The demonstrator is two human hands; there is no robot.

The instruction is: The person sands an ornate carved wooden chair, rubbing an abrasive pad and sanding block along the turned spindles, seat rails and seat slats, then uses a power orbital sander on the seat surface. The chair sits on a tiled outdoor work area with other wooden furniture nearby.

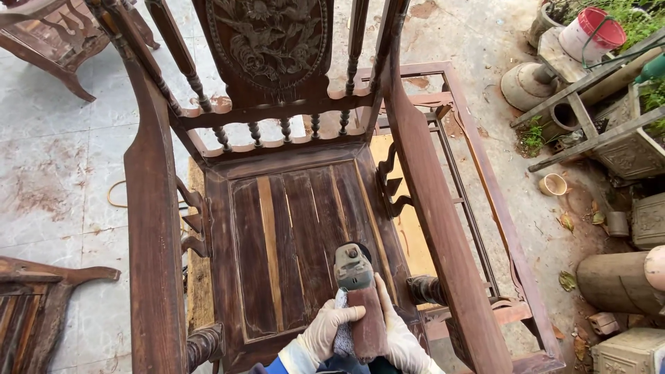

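A dark carved wooden armchair (277,208) fills the view, its slatted seat worn with pale streaks. Both my gloved hands hold an angle grinder (360,298) whose head rests on the seat's front right part. My left hand (325,332) grips the grinder's body from the left, with a grey rag between palm and tool. My right hand (405,339) wraps the body from the right. The chair's left armrest (152,228) and right armrest (436,215) run along either side of my hands.
Another chair frame (485,173) lies behind the right armrest. More wooden furniture parts sit at the left (34,305) and top left. Stone pots, a white and red bucket (589,31) and clutter crowd the right. A yellow cord (114,197) lies on the tiled floor.
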